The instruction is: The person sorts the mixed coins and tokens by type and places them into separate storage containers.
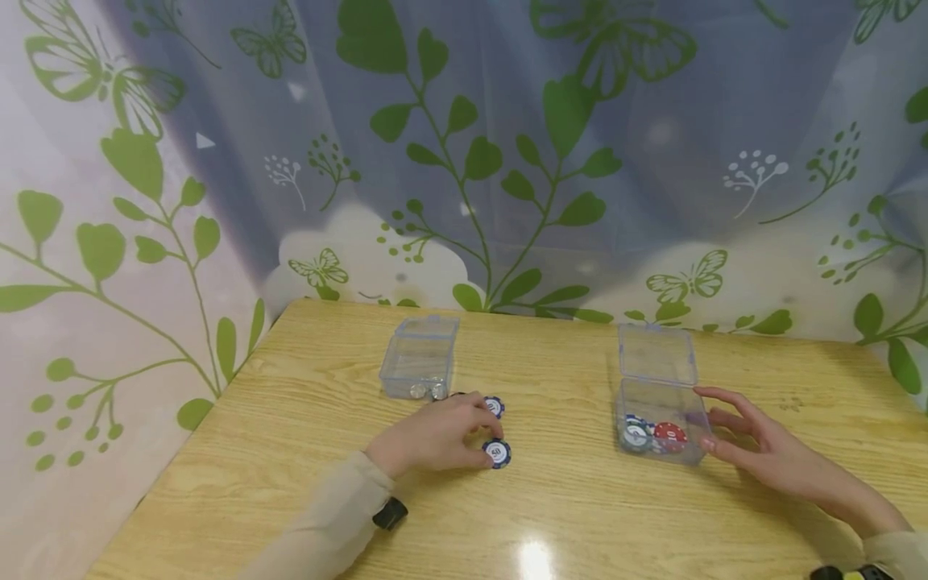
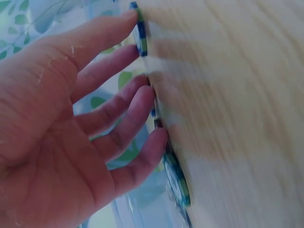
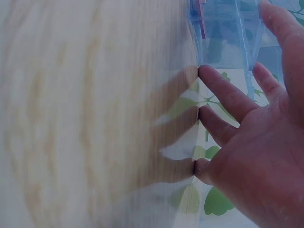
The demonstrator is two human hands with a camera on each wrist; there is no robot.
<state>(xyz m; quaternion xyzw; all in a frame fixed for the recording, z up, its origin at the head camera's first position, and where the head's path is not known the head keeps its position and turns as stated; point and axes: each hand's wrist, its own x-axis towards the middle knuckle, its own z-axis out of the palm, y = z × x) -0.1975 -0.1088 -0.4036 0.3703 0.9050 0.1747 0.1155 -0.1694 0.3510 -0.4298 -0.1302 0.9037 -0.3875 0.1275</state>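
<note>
My left hand [image 1: 441, 433] is over the table, thumb and index finger pinching the edges of a blue-and-white poker chip [image 1: 498, 454] marked 50. Another blue poker chip [image 1: 495, 407] lies just beyond the fingers; more chips are partly hidden behind them. In the left wrist view the pinched chip [image 2: 141, 35] lies at the tabletop, with a green-edged chip [image 2: 176, 178] near the little finger. My right hand [image 1: 772, 451] rests its thumb and index finger against the right side of an open clear plastic box [image 1: 658, 395]. A red chip [image 1: 670, 437] and several blue-and-white chips lie inside.
A second clear box [image 1: 415, 364] stands open at the back left, with shiny silver round pieces [image 1: 438, 391] at its front. The wooden table [image 1: 565, 499] ends at a leaf-and-butterfly patterned curtain [image 1: 464, 161] behind and at the left.
</note>
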